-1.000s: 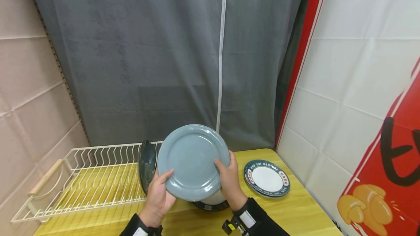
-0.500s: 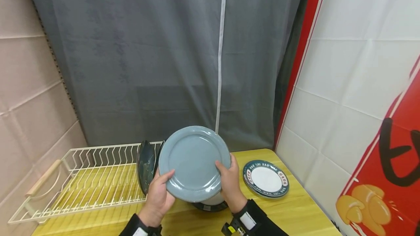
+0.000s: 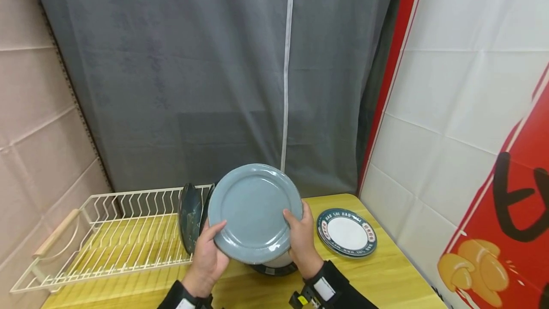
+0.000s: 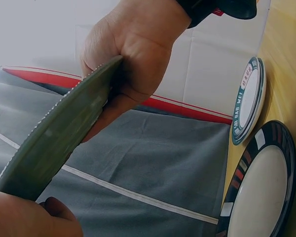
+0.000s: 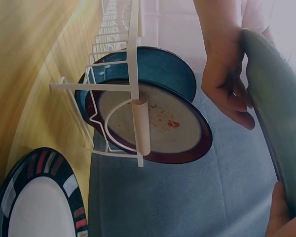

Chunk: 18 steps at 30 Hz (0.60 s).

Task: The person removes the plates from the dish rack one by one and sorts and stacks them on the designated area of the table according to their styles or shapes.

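A round blue-grey plate (image 3: 253, 213) with a beaded rim is held up in front of me, its face tilted toward the head camera. My left hand (image 3: 208, 259) grips its lower left edge, thumb on the face and fingers behind. On the right edge, my right hand (image 3: 302, 240) pinches the rim the same way. Both wrist views show the plate edge-on, raised above the table. Beneath it, partly hidden in the head view, lies a plate with a dark patterned rim (image 4: 259, 187) and a pale centre.
To the left stands a white wire dish rack (image 3: 128, 232) with wooden handles. At its right end, a beige plate with a maroon rim (image 5: 153, 123) and a teal plate (image 5: 163, 69) stand on edge. Stacked green-rimmed plates (image 3: 347, 232) lie on the right. A grey curtain (image 3: 193, 85) hangs behind.
Both hands keep their hold on the blue-grey plate, which stays nearly still. The whole head view shifts slightly to the left.
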Each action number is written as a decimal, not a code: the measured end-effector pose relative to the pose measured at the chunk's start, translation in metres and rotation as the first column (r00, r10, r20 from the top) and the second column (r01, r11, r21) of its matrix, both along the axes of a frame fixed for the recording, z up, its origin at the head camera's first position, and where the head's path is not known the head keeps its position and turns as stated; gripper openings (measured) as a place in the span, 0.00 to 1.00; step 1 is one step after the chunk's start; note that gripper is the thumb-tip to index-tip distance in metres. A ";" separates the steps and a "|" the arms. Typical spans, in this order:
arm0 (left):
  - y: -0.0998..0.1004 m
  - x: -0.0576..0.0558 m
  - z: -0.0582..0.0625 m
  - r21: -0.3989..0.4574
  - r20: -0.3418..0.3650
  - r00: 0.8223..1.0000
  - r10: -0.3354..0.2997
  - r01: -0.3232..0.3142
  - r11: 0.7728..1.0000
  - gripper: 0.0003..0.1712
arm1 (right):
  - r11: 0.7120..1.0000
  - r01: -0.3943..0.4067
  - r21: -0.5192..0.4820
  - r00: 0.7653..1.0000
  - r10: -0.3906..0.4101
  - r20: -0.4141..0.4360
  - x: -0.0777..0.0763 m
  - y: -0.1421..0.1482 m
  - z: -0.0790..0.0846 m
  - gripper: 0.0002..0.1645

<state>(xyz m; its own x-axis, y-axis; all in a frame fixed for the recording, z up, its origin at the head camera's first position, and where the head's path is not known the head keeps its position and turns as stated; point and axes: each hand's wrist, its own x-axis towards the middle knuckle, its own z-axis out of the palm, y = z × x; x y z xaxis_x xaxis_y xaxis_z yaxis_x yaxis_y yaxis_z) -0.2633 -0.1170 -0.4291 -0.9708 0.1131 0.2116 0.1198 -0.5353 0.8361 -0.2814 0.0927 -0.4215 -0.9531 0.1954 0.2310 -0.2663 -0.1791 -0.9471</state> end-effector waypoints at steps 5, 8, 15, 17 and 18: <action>0.000 0.001 -0.003 0.028 0.003 1.000 0.029 -0.029 0.999 0.36 | 1.000 -0.002 -0.015 1.000 0.002 0.001 0.000 0.002 0.000 0.34; -0.001 0.001 -0.005 0.066 -0.021 0.999 0.047 -0.046 0.997 0.27 | 1.000 0.000 -0.020 1.000 0.000 0.004 -0.001 0.004 0.000 0.35; -0.005 0.001 -0.009 0.070 -0.085 0.991 0.105 -0.099 0.993 0.24 | 0.999 0.036 -0.026 0.999 -0.036 0.010 -0.005 0.008 0.001 0.35; -0.006 0.001 -0.009 0.067 -0.089 0.989 0.119 -0.113 0.991 0.24 | 0.999 0.043 -0.029 0.999 -0.042 0.012 -0.005 0.009 0.001 0.35; -0.006 0.002 -0.009 0.065 -0.087 0.989 0.123 -0.117 0.991 0.24 | 0.999 0.046 -0.030 0.999 -0.045 0.009 -0.006 0.010 0.001 0.36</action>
